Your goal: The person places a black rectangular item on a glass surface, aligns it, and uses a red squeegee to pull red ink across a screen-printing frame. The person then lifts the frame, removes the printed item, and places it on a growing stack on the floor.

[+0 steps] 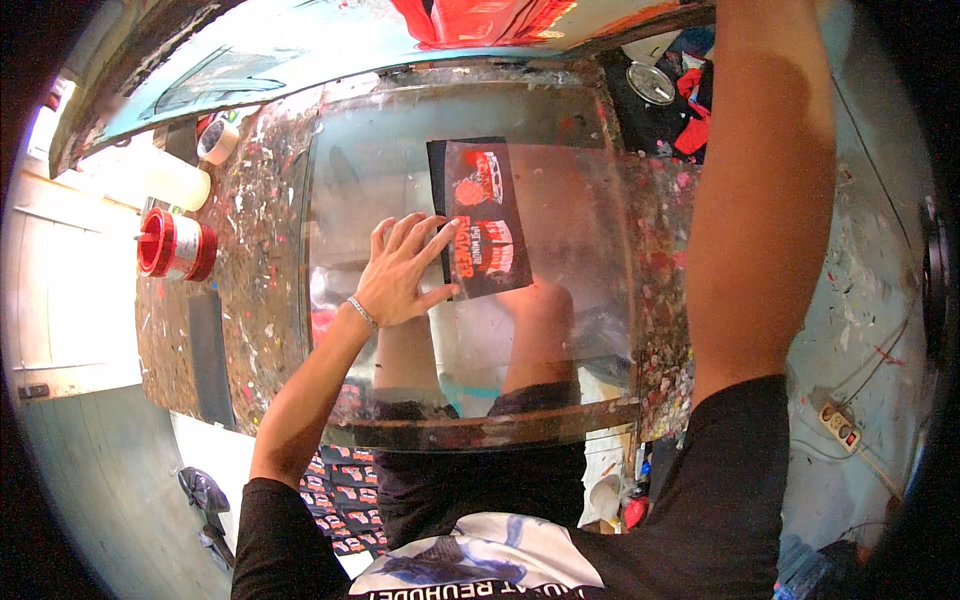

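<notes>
My left hand (405,265) lies with fingers spread at the left edge of a small black rectangular sheet (515,255) printed in red and white. Its fingertips touch or hover just over the sheet; I cannot tell which. The sheet rests slightly tilted on a glass-topped table (360,190), which mirrors my legs. My right arm (760,200) reaches up along the right side, and its hand is cut off beyond the top edge. Across the top stands a raised frame with pale mesh (300,55) and a red ink area (480,20) on it.
Left of the glass, on paint-spattered wood, are a red ink tub (175,245), a white container (180,180), a tape roll (217,141) and a dark flat strip (208,345). Several printed black pieces (350,500) lie below the table. A power strip (840,425) sits at right.
</notes>
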Demonstrator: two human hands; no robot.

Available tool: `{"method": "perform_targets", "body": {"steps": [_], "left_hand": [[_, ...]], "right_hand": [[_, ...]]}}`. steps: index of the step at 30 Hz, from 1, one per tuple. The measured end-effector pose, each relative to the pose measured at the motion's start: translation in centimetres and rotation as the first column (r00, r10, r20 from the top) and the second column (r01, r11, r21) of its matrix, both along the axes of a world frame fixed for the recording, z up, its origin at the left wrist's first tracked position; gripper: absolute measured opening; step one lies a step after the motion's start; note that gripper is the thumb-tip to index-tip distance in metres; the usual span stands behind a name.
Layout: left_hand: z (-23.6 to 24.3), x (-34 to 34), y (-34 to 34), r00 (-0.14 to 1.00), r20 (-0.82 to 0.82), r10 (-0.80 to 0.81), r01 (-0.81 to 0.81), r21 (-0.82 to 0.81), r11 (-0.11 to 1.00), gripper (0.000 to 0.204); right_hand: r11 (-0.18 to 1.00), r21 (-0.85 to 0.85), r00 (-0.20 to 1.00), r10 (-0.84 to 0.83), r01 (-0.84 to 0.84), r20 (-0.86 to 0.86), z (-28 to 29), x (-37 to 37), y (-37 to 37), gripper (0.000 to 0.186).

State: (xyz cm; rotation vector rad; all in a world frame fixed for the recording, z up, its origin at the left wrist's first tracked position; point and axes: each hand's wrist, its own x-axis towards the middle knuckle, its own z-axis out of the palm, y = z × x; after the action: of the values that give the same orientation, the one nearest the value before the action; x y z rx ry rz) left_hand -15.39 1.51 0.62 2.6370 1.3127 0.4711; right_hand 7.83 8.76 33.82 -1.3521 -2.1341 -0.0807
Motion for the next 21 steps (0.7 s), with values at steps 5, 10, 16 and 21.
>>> {"method": "perform_targets", "body": {"steps": [5, 10, 16, 21], "left_hand": [[-0.2, -0.6, -0.1, 0.999, -0.042, 0.024, -0.025, -0.008, 1.0, 0.089], [-0.3, -1.1, -0.4, 0.998, -0.041, 0.039, -0.039, 0.005, 0.999, 0.096], [-0.5, -0.8, -0.3, 0.997, -0.043, 0.066, -0.065, 0.032, 0.997, 0.09], [-0.5, -0.7, -0.3, 0.996, -0.058, 0.064, -0.063, 0.021, 0.998, 0.087]], "right_hand": [[1.0, -0.019, 1.0, 0.011, -0.011, 0.004, -0.8, 0.5, -0.6, 0.073], [0.999, -0.035, 1.0, 0.024, -0.024, 0.002, -1.3, 0.5, -1.2, 0.073], [0.998, -0.046, 0.999, 0.033, -0.033, -0.001, -1.9, 0.6, -1.6, 0.073], [0.998, -0.053, 0.999, 0.037, -0.037, -0.002, -2.0, 0.7, -1.6, 0.072]]}}
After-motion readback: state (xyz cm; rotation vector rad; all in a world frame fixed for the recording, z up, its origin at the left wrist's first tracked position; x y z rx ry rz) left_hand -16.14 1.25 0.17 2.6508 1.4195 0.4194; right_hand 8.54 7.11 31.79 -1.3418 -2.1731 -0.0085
